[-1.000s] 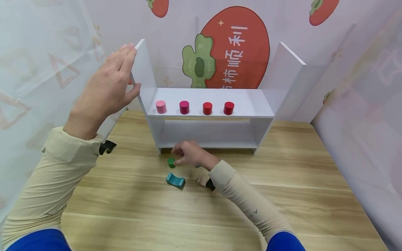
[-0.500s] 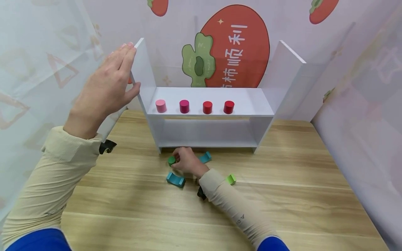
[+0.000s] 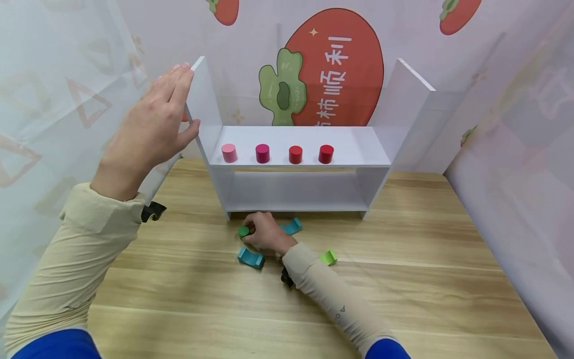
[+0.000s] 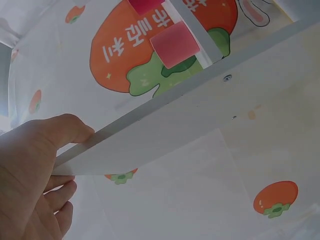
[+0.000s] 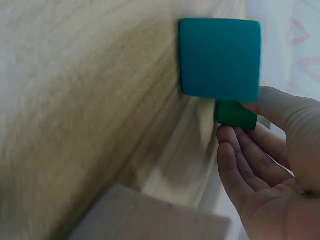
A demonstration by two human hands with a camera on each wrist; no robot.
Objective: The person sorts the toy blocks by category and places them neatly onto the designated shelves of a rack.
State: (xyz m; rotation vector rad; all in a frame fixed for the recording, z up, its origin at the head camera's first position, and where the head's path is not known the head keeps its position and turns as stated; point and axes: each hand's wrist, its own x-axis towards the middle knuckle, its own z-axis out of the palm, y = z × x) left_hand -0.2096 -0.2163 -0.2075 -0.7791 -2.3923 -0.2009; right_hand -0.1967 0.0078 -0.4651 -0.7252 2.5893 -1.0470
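Observation:
The left hand (image 3: 152,124) grips the front edge of the white shelf's left side panel (image 3: 207,107). In the left wrist view its thumb lies on one face of the panel (image 4: 150,142), its fingers behind. Low in front of the shelf, the right hand (image 3: 267,233) pinches a small green cylinder (image 3: 243,231) standing on the table. The right wrist view has the green cylinder (image 5: 237,115) between the thumb and fingers of the right hand (image 5: 280,160), partly hidden by a teal block (image 5: 220,60). A teal curved block (image 3: 251,258) lies just below that hand.
Four cylinders stand on the upper board: pink (image 3: 229,153), magenta (image 3: 262,153), red (image 3: 295,154) and darker red (image 3: 326,154). A blue curved block (image 3: 292,226) and a lime one (image 3: 329,257) lie right of the right hand. A pale block (image 5: 150,217) shows in the right wrist view.
The right hand has moved down and closed its fingers round the green cylinder; its forearm shifted left, uncovering the blue and lime blocks. The left hand has stayed on the panel.

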